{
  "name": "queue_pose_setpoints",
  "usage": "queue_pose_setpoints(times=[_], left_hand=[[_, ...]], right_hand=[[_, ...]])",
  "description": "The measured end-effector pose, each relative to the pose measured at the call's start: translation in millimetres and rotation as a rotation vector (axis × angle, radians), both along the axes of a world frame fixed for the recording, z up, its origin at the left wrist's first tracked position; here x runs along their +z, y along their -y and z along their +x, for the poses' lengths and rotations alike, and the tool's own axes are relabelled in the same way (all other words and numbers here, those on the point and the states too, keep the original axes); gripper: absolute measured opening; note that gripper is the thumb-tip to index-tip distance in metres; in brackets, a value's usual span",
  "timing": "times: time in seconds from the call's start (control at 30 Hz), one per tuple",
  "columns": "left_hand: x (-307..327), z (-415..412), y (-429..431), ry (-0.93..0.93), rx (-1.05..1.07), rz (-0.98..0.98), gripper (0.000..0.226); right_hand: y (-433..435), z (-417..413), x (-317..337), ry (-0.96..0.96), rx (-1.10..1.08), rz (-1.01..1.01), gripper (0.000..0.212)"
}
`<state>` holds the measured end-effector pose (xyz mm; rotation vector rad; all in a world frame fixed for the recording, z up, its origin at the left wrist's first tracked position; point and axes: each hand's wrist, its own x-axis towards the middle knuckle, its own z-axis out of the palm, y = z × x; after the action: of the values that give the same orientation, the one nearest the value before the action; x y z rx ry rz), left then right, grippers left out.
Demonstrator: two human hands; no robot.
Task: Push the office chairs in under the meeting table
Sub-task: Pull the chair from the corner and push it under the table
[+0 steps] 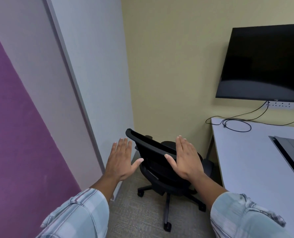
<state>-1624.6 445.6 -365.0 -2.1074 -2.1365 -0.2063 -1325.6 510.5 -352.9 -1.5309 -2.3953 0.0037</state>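
Note:
A black mesh-backed office chair (155, 156) on castors stands in the corner, left of the white meeting table (245, 160), its backrest turned toward me. My left hand (121, 158) is held flat, fingers apart, just left of the backrest, with the thumb close to its edge. My right hand (185, 158) is also flat and spread, in front of the backrest's right end. Neither hand grips anything. Whether the palms touch the chair is not clear.
A grey-white partition wall (94, 83) and purple panel (22, 126) close off the left side. A dark screen (266, 62) hangs on the beige wall above the table. Cables (237, 123) and a grey floor-box lid (290, 152) lie on the table. Grey carpet (139, 217) lies below.

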Motion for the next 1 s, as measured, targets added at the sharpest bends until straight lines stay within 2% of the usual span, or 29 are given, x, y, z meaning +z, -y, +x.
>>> queue_pose_setpoints(times=[0.17,0.47,0.6,0.77,1.0], left_hand=[[9,-30,-78,-0.034,-0.080,0.027,0.117],[-4,-59,-185,-0.117,-0.219,-0.078,0.118],[-22,-65,-214,-0.132,-0.302,-0.147,0.118],[-43,-78,-244,-0.094,-0.410,-0.268,0.118],[-57,-89,-266,-0.008,-0.565,-0.196,0.102]], right_hand=[[-58,-28,-10,-0.011,-0.019,-0.051,0.104],[-142,-56,-46,-0.010,0.042,-0.265,0.123],[-149,-59,-59,-0.012,0.045,-0.333,0.127],[-148,-55,-57,-0.029,0.004,-0.332,0.123],[-137,-59,-54,0.073,-0.094,-0.471,0.130]])
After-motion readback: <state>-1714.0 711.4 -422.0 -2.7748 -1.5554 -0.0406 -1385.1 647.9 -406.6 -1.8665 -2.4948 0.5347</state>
